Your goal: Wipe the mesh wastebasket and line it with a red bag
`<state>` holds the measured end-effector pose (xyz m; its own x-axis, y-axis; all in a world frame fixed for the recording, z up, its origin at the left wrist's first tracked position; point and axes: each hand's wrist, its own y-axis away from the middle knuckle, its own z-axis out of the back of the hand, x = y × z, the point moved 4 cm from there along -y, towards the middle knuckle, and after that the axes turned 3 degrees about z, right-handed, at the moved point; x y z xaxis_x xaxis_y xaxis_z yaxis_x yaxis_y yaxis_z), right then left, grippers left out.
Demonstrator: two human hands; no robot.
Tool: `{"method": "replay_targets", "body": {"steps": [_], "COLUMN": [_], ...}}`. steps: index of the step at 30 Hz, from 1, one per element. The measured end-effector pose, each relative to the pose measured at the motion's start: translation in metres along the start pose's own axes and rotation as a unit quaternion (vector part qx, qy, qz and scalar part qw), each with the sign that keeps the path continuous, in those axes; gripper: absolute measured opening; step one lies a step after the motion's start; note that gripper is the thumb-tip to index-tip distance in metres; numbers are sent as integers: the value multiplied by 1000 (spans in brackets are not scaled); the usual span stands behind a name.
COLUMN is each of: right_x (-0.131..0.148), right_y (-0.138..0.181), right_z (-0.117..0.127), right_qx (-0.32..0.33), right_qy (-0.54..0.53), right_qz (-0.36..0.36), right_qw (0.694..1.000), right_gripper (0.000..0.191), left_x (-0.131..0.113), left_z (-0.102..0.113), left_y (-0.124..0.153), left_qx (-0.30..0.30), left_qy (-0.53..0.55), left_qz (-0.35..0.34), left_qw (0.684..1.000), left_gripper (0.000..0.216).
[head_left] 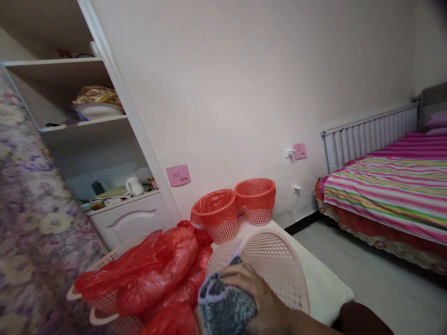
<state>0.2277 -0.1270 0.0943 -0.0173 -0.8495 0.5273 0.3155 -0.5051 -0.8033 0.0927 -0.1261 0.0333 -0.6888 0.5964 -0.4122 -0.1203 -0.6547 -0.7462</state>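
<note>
My right hand (256, 295) reaches in from the lower right and grips a grey-blue knitted cloth (223, 309). It holds the cloth against the rim of a pale pink mesh basket (279, 265), which is tipped on its side with its opening towards me. Just to the left, a heap of red plastic bags (157, 274) fills another pink basket (104, 302). My left hand is out of sight.
Two small pink baskets lined with red bags (216, 214) (256, 197) stand at the back of a white surface (324, 284) by the wall. White shelving with dishes (101, 121) is at the left, a floral fabric (31, 223) at the far left, and a striped bed (387, 186) at the right.
</note>
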Motion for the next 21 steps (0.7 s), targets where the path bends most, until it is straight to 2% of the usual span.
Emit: {"method": "replay_targets", "body": {"steps": [1,3,5,7,9,12,15,18,21], "right_x": [1,-3,-11,-20,-25,-19,-5,3,7], "right_y": [6,11,8,2,-6,-11,-5,3,6], "right_z": [-1,12,39,66,74,51,15,-2,-4], "right_qx": [14,-7,-92,-196,-235,-172,-112,-92,-55], "right_qy": [-16,4,80,137,132,59,-9,-51,-42], "right_qz": [5,2,-20,-66,-112,-108,-72,-49,13], "right_qw": [1000,1000,992,969,956,977,991,993,998], "right_gripper": [69,65,65,67,65,68,68,49,25], "left_x": [0,2,8,17,25,29,23,17,12], "left_z": [0,-1,-4,-10,-16,-16,-4,14,32], "left_y": [-2,0,7,16,21,18,5,-13,-32], "left_qx": [8,17,18,16,6,-34,-44,-4,32], "left_qy": [31,94,158,206,246,303,404,468,483], "left_qz": [22,70,99,117,152,231,326,376,385], "left_qw": [999,993,982,971,957,924,854,800,786], "left_gripper": [77,69,69,77,78,70,68,56,39]}}
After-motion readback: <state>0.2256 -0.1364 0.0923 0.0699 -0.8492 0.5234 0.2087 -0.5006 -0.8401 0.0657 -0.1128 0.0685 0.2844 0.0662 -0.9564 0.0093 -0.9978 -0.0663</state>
